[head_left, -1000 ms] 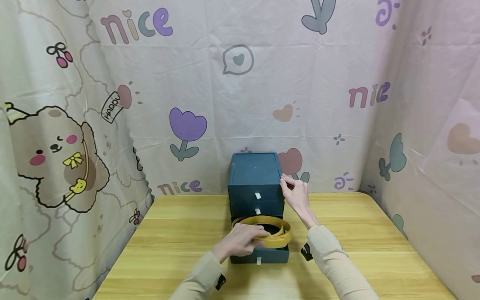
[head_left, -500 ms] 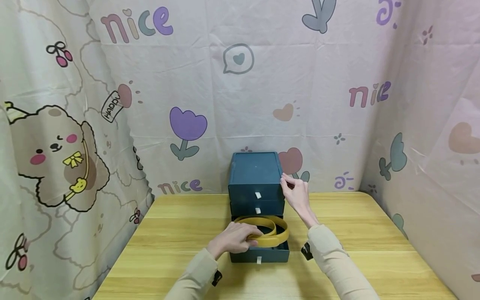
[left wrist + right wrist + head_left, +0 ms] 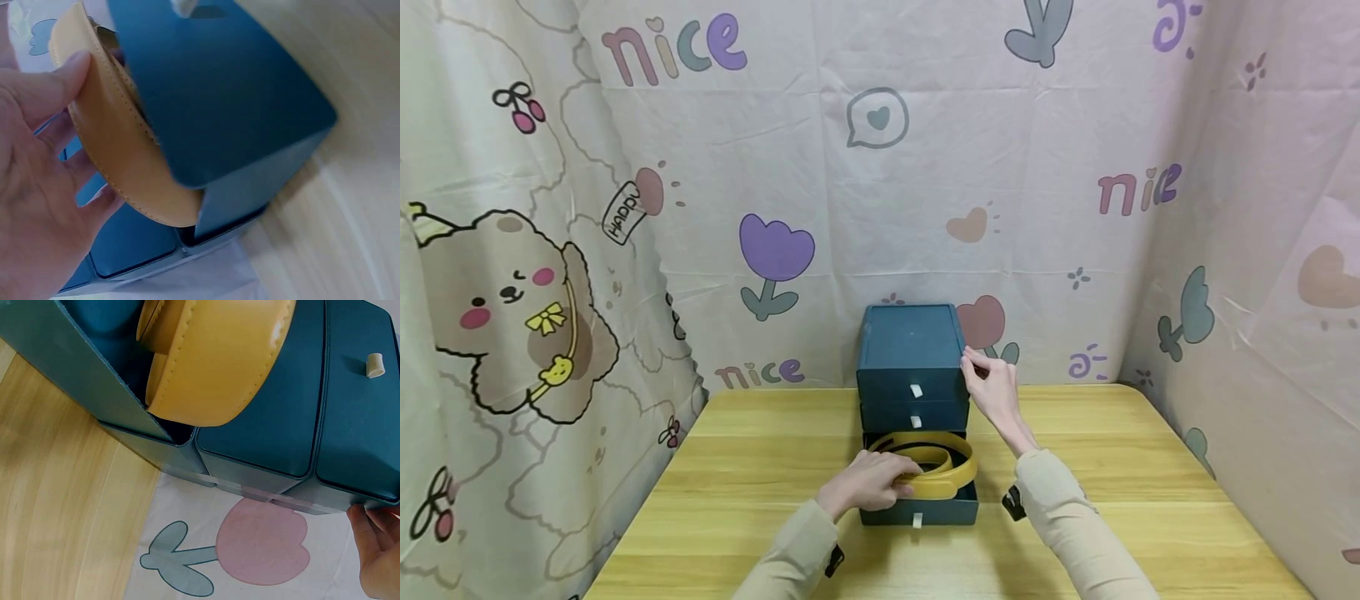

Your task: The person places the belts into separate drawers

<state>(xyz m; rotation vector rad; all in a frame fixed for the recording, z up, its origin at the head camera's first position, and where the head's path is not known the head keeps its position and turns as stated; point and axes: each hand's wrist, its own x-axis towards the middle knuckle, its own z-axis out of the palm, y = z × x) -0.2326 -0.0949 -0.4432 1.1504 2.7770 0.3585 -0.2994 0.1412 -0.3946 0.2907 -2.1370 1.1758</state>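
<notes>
A yellow leather-like belt [image 3: 964,477] with stitched edges lies loosely coiled in the pulled-out bottom drawer [image 3: 951,512] of a dark teal drawer box [image 3: 910,337]. My left hand [image 3: 867,482] grips the coil at its front left. In the left wrist view its thumb presses the outer face of the belt [image 3: 122,147] and the fingers reach to the other side. Part of the coil rises above the drawer wall. My right hand [image 3: 996,392] holds the box's right side near the top front corner, with bent fingers; some fingertips are cut off in the right wrist view.
Two upper drawers, with small white pull tabs [image 3: 915,391], are closed. The box stands on a wooden table [image 3: 760,467] near its back edge. A printed curtain [image 3: 925,192] hangs behind and along both sides.
My left hand has moved slightly left and down. The belt coil has shifted a little left, its loops rearranged within the drawer. My right hand has stayed at the box's side.
</notes>
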